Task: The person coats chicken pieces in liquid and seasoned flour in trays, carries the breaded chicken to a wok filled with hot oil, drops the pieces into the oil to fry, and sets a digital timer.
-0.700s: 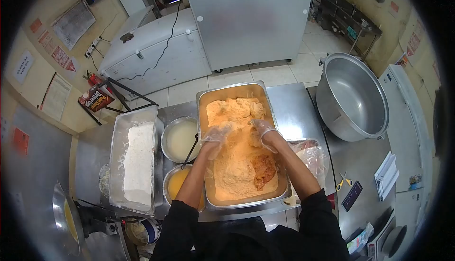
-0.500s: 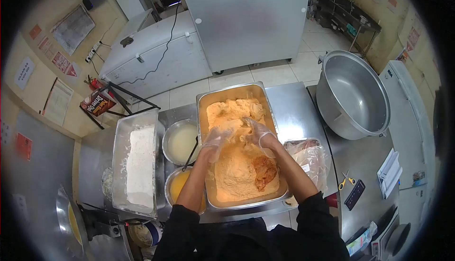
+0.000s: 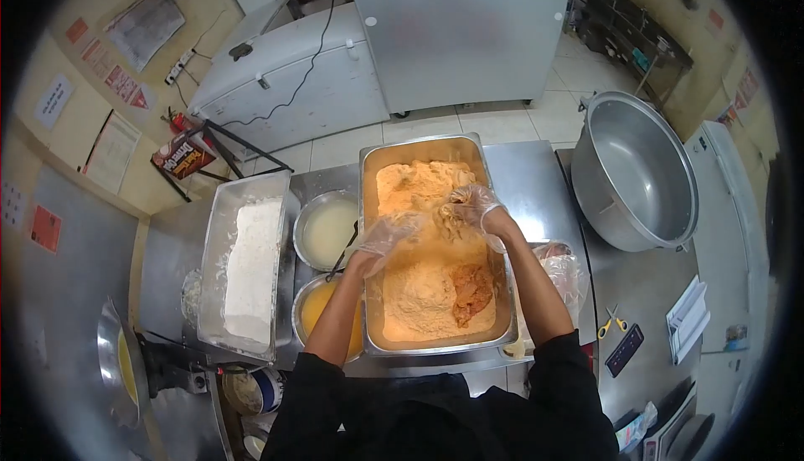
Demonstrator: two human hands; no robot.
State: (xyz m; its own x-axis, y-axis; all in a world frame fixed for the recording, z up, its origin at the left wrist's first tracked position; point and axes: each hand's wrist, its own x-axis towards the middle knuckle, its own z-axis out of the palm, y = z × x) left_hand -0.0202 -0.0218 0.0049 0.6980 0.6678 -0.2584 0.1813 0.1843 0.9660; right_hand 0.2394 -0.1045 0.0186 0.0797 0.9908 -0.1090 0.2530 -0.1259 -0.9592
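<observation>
A deep metal pan (image 3: pixel 505 327) of orange seasoned flour (image 3: pixel 419 293) lies in front of me. Marinated raw meat (image 3: pixel 471 295) rests on the flour at the pan's near right. Clear plastic gloves cover both hands. My right hand (image 3: pixel 479 207), over the pan's right side, has its fingers curled around a flour-coated piece of meat (image 3: pixel 450 216). Near the pan's left wall, my left hand (image 3: pixel 392 235) reaches over the flour with its fingers stretched out and nothing visible held; flour dust blurs the fingertips.
Left of the pan stand a bowl of pale liquid (image 3: pixel 329 231), a bowl of yellow liquid (image 3: pixel 322 314) and a tray of white flour (image 3: pixel 289 210). At right are a large pot (image 3: pixel 636 176), bagged meat (image 3: pixel 565 277), scissors (image 3: pixel 613 322) and a phone (image 3: pixel 623 350).
My right hand has moved right and slightly up, toward the pan's right wall, with the coated piece. My left hand stays near the left wall. The whole view has shifted slightly.
</observation>
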